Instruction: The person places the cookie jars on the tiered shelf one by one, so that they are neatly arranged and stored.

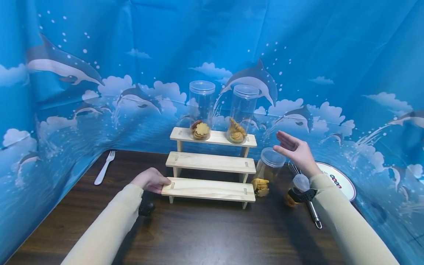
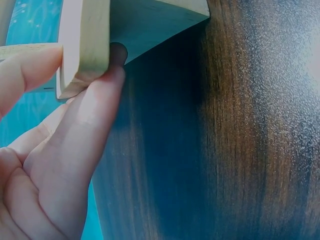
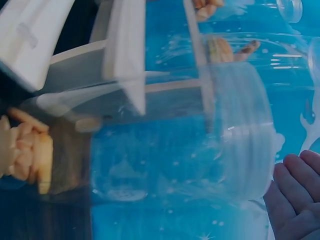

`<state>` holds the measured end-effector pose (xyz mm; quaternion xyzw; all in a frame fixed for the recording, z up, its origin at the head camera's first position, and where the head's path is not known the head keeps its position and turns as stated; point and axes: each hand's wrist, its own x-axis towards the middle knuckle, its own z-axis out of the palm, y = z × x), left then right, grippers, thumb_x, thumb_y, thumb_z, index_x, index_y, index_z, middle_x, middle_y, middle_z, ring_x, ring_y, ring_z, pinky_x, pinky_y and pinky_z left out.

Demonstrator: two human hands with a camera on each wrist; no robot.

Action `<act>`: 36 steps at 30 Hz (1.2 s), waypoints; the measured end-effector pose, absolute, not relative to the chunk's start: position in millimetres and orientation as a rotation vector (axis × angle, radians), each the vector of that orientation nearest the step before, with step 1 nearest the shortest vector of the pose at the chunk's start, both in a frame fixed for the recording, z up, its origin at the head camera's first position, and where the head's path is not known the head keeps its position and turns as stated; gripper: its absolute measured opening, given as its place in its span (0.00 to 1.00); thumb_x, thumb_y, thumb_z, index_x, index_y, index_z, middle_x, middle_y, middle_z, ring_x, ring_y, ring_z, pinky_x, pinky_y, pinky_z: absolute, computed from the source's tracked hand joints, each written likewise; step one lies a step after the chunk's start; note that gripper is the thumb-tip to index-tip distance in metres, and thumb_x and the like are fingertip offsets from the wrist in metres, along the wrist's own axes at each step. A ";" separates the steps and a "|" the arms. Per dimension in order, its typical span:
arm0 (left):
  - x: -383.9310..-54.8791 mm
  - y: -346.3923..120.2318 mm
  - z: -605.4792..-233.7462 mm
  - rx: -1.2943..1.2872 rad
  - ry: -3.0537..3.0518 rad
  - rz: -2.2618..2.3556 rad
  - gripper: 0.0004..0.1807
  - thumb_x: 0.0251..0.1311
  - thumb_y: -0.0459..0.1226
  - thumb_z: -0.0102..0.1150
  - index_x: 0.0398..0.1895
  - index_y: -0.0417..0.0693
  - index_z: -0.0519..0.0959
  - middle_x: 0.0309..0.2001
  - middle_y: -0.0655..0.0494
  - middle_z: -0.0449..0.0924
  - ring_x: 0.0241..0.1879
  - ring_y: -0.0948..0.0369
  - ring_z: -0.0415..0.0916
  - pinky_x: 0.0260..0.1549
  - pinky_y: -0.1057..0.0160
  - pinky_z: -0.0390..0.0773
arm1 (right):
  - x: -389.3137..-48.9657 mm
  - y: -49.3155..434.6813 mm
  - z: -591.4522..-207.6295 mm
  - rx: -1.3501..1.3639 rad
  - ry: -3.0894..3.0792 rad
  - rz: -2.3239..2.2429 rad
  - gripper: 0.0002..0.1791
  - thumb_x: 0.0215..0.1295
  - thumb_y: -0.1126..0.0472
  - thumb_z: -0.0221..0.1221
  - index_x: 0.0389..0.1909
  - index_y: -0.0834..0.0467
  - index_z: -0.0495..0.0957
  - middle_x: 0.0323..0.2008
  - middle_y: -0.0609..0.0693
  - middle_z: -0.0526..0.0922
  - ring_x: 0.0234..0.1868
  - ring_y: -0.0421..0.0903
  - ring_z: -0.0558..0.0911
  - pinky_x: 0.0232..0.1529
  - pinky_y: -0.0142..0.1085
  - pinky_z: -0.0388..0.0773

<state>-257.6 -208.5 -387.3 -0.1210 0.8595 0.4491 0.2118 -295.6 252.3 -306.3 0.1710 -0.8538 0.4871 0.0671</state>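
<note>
A three-tier wooden stand [image 1: 210,188] stands mid-table. My left hand [image 1: 153,180] pinches the left end of its lowest board [image 2: 89,40], thumb and fingers on opposite faces. My right hand [image 1: 297,151], fingers straight, is held beside the lid of a clear jar [image 1: 272,158] and holds nothing. That jar stands on the table right of the stand, with yellowish biscuits [image 1: 261,187] at its bottom. Two more clear jars are up on the top board: one with flower-shaped biscuits [image 1: 200,130], the other [image 1: 244,106] with shell-like and twisted snacks.
On the left lies a white fork [image 1: 105,167]. To the right are a whisk [image 1: 314,215], a small lidded container [image 1: 300,183] partly behind my right wrist, and a white plate [image 1: 344,184]. A blue dolphin-print cloth [image 1: 172,44] hangs behind the dark table [image 1: 198,235].
</note>
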 end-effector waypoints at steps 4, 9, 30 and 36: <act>-258.4 -208.8 -387.9 -0.339 2.380 1.260 0.18 0.57 0.34 0.61 0.43 0.25 0.75 0.23 0.53 0.76 0.21 0.65 0.76 0.27 0.66 0.84 | -293.6 254.0 -313.7 0.531 -2.586 1.469 0.38 0.64 0.50 0.59 0.71 0.57 0.56 0.69 0.56 0.62 0.69 0.52 0.63 0.61 0.30 0.67; -258.2 -210.1 -388.9 -0.342 2.372 1.266 0.19 0.58 0.34 0.60 0.44 0.24 0.75 0.23 0.53 0.76 0.20 0.65 0.76 0.27 0.67 0.83 | -291.5 254.6 -320.3 0.524 -2.606 1.485 0.40 0.63 0.48 0.60 0.72 0.57 0.56 0.70 0.54 0.62 0.69 0.52 0.62 0.61 0.30 0.67; -257.8 -208.0 -386.3 -0.350 2.397 1.237 0.18 0.59 0.34 0.60 0.43 0.24 0.76 0.23 0.52 0.77 0.20 0.64 0.77 0.26 0.66 0.83 | -286.9 263.2 -350.2 0.451 -2.705 1.426 0.40 0.62 0.48 0.61 0.72 0.51 0.56 0.67 0.58 0.65 0.62 0.56 0.72 0.55 0.38 0.77; -258.1 -207.6 -387.3 -0.349 2.396 1.249 0.19 0.58 0.34 0.60 0.44 0.24 0.75 0.23 0.53 0.77 0.21 0.64 0.76 0.27 0.66 0.84 | -284.4 262.5 -352.3 0.431 -2.695 1.505 0.41 0.62 0.51 0.62 0.72 0.53 0.55 0.63 0.63 0.69 0.60 0.57 0.73 0.51 0.31 0.79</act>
